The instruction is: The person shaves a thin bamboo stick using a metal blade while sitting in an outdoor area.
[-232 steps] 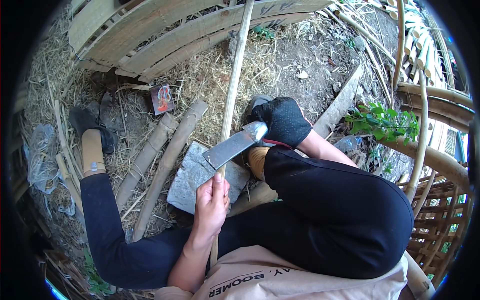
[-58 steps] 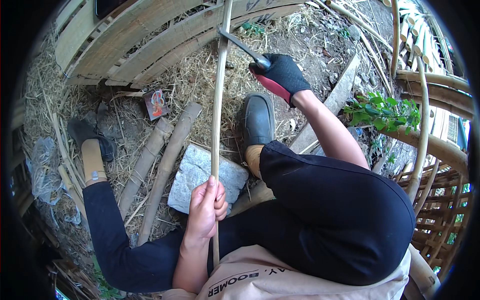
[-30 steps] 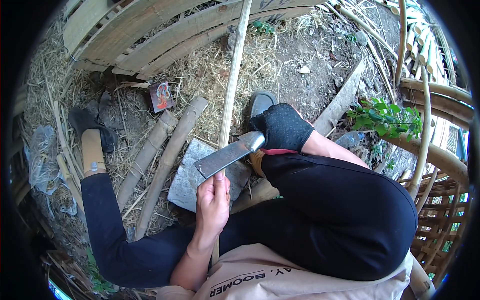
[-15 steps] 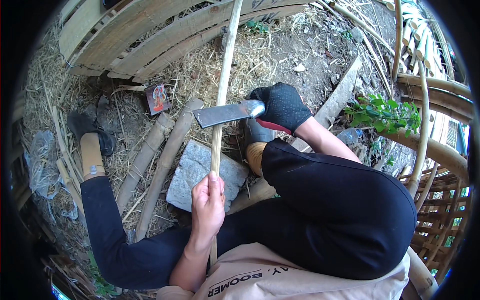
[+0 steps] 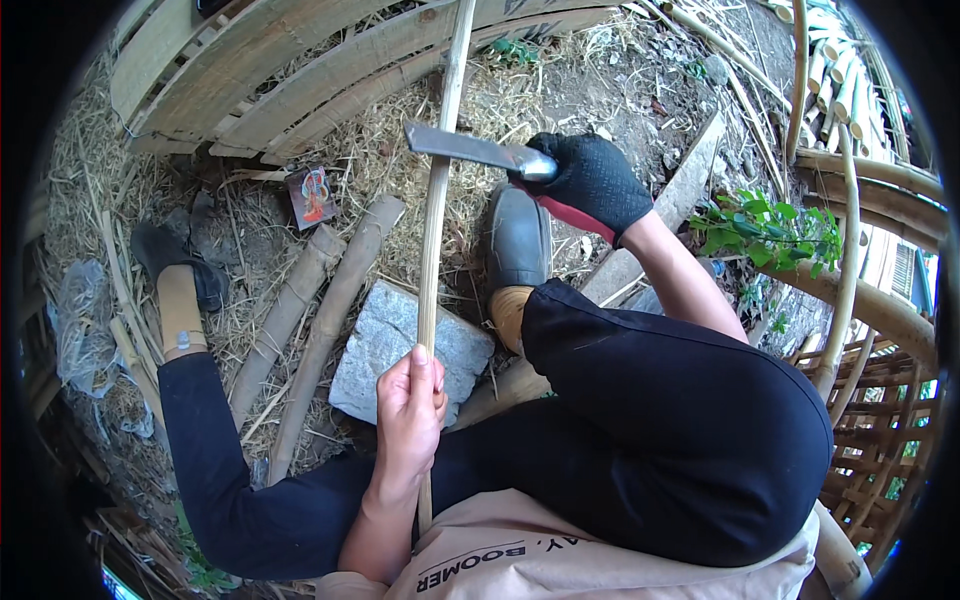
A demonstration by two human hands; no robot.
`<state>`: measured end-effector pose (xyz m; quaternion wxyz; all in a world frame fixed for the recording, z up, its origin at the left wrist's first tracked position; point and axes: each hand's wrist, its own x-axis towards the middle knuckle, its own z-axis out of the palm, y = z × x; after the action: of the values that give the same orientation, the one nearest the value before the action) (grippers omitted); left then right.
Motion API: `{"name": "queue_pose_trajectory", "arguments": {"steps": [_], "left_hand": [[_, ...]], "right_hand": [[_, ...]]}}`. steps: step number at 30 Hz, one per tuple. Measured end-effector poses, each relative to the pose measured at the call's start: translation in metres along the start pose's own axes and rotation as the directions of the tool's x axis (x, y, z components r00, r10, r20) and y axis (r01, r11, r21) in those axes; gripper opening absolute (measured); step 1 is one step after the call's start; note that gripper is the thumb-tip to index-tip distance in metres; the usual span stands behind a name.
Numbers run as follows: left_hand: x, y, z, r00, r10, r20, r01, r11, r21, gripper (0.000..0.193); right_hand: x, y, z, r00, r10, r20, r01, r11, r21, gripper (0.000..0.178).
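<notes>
My bare left hand (image 5: pixel 408 400) is closed around a long bamboo strip (image 5: pixel 431 260), with the thumb lying along its upper face. The strip runs from beside my waist up past the top edge of the picture. In a black and red glove, my right hand (image 5: pixel 592 185) grips a broad-bladed knife (image 5: pixel 465 147) near the pale metal collar of its blade; the handle is hidden inside the fist. The blade crosses over the strip well beyond my left hand. Whether its edge touches the strip I cannot tell.
Under the strip lies a grey stone block (image 5: pixel 405 345). Two bamboo poles (image 5: pixel 335 325) rest left of it, near a small red picture packet (image 5: pixel 312 197). Wooden slats (image 5: pixel 300 70) stand at the far left. A leafy plant (image 5: pixel 765 232) and bamboo framework (image 5: pixel 850 285) are on the right.
My right hand and the knife have moved away from me along the strip, slightly rightward, and the blade has turned. My left hand keeps its hold and has barely shifted.
</notes>
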<state>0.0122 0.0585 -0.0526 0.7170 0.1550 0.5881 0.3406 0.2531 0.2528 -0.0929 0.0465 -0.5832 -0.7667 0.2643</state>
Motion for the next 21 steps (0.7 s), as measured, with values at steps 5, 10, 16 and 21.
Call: {"name": "queue_pose_trajectory", "arguments": {"steps": [5, 10, 16, 21], "left_hand": [[0.002, -0.002, 0.004, 1.000, -0.006, 0.002, 0.006, 1.000, 0.013, 0.044], [0.002, -0.009, 0.002, 0.998, 0.034, -0.048, -0.030, 0.996, 0.085, 0.040], [0.003, -0.006, 0.002, 0.997, 0.037, -0.061, -0.032, 0.997, 0.075, 0.042], [0.003, -0.007, -0.001, 0.997, 0.043, -0.059, -0.037, 0.994, 0.098, 0.043]], "right_hand": [[-0.033, -0.023, 0.017, 0.877, -0.374, 0.303, 0.354, 0.928, 0.120, 0.022], [-0.031, -0.028, 0.036, 0.901, -0.335, 0.275, 0.338, 0.940, 0.037, 0.027], [-0.033, -0.030, 0.037, 0.934, -0.274, 0.229, 0.294, 0.954, -0.059, 0.026], [-0.031, -0.029, 0.038, 0.953, -0.225, 0.203, 0.246, 0.966, -0.084, 0.026]]}}
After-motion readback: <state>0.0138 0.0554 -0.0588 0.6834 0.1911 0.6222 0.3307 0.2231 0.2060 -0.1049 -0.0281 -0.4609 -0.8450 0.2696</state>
